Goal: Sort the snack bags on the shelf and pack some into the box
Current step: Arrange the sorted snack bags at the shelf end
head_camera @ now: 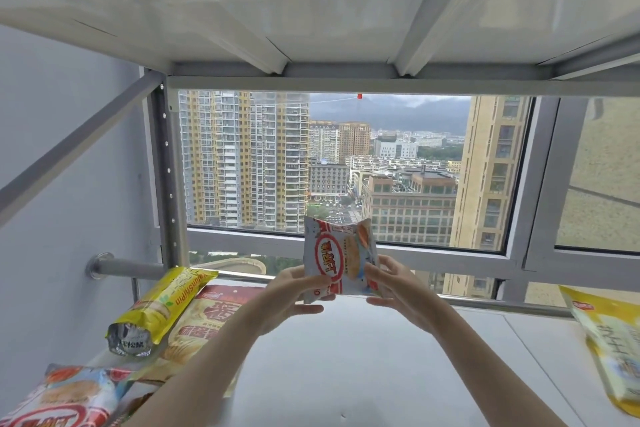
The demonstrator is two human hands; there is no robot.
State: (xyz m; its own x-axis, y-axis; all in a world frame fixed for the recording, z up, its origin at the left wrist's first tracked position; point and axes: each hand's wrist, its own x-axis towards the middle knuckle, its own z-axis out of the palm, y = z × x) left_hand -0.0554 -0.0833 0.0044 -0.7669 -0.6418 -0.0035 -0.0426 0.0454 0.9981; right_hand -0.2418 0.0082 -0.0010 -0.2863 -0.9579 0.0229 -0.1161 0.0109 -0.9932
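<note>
Left hand [299, 291] and right hand [394, 291] closed on opposite lower edges of a white-and-red snack bag [337, 258], upright above the shelf [363, 357]. Bare white shelf below and ahead. Yellow bag [162, 308] and others piled at left edge, another yellow bag [609, 350] at right. Window [346, 166] behind, upper shelf [311, 21] overhead.

High-rise room, storage corner: metal shelf [381, 357] against a window [346, 166] overlooking city towers, snack bags [156, 308] on it.
</note>
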